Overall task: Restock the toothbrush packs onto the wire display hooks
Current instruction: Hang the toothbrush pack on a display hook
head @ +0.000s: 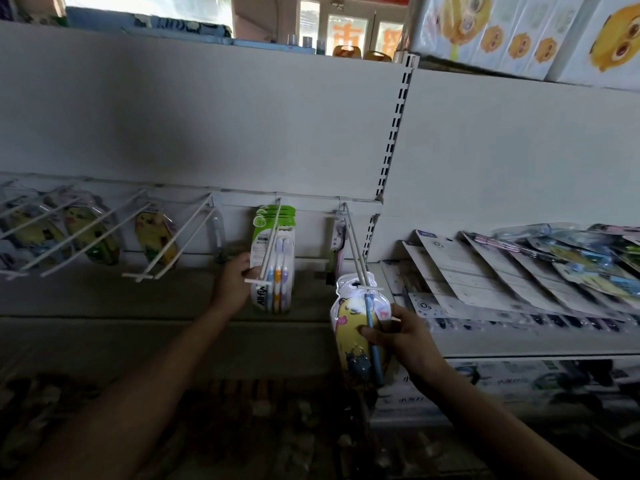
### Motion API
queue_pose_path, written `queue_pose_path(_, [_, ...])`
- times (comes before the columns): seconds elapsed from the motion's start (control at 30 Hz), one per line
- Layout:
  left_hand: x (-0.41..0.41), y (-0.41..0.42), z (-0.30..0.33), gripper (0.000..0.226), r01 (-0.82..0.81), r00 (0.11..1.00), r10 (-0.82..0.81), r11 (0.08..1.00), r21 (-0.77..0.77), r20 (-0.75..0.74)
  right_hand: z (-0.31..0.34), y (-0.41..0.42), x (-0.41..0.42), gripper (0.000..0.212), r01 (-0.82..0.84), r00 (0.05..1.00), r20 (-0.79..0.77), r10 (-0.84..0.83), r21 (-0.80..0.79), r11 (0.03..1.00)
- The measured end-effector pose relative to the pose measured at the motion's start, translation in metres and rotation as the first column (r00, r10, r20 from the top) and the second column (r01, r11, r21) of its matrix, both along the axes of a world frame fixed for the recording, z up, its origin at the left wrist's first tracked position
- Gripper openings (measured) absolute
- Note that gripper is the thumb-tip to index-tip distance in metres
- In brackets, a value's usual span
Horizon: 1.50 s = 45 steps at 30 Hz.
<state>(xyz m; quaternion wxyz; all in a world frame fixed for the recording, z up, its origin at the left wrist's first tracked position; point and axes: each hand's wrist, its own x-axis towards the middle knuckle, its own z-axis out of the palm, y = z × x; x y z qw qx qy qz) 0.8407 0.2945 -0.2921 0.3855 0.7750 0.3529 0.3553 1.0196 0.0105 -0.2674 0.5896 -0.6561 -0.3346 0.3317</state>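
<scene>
Am threading yellow toothbrush pack (356, 327) onto wire hook (356, 252), right hand (401, 336) gripping pack's lower half. Left of hook, left hand (233, 280) pinching green packs (273, 261). Risk: pack's hang hole missing hook tip, pack dropping to shelf (519, 344).

Dim aisle, daylight from rear windows, blurred lower edge, wide-angle bending
</scene>
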Motion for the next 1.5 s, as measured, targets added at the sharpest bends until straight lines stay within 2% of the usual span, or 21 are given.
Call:
queue_pose_path(0.17, [0.000,0.001,-0.005,0.017,-0.027,0.999,0.027,1.000,0.002,-0.021,-0.007,0.008,-0.008,0.024,0.013,1.000,-0.006,-0.013,0.001,1.000])
queue_pose_path(0.3, [-0.007,-0.005,-0.003,0.051,-0.043,0.997,0.048,0.997,-0.067,0.069,-0.007,0.014,-0.019,0.032,-0.010,1.000,-0.004,0.010,0.003,1.000])
queue_pose_path(0.4, [-0.021,-0.027,0.003,0.066,-0.078,0.995,0.082,0.993,-0.088,0.051,-0.006,0.014,-0.029,0.033,-0.028,1.000,-0.008,0.028,0.004,1.000])
queue_pose_path(0.57, [-0.043,-0.076,0.017,0.037,-0.037,0.999,0.037,0.998,-0.043,-0.004,-0.006,0.011,-0.044,0.034,-0.061,0.998,-0.027,0.062,0.022,0.998])
queue_pose_path(0.67, [-0.055,-0.120,0.032,0.031,0.110,0.994,-0.112,0.983,-0.144,-0.002,-0.006,0.006,-0.054,0.036,-0.091,0.995,-0.030,0.092,0.035,0.995])
queue_pose_path(0.87, [-0.087,-0.188,0.033,0.017,0.335,0.938,-0.345,0.867,-0.370,0.039,-0.003,-0.002,-0.091,0.030,-0.157,0.987,-0.017,0.160,0.110,0.981])
queue_pose_path(0.9, [-0.095,-0.191,0.028,0.023,0.360,0.928,-0.370,0.846,-0.393,0.054,-0.003,-0.002,-0.099,0.027,-0.172,0.985,-0.004,0.173,0.114,0.979])
queue_pose_path(0.97, [-0.113,-0.193,0.021,0.038,0.371,0.924,-0.376,0.833,-0.412,0.071,-0.001,0.001,-0.116,0.025,-0.197,0.980,0.021,0.196,0.107,0.975])
queue_pose_path(1.17, [-0.179,-0.165,0.008,0.025,0.353,0.933,-0.353,0.876,-0.330,0.062,0.001,0.035,-0.175,0.034,-0.238,0.971,0.043,0.234,0.123,0.964])
queue_pose_path(1.4, [-0.277,-0.099,0.004,0.029,0.388,0.921,-0.373,0.864,-0.320,0.110,0.000,0.099,-0.277,0.035,-0.228,0.973,0.010,0.231,0.202,0.952])
queue_pose_path(1.5, [-0.321,-0.070,0.005,0.042,0.391,0.919,-0.386,0.863,-0.320,0.081,0.001,0.124,-0.322,0.027,-0.187,0.981,-0.008,0.193,0.210,0.960])
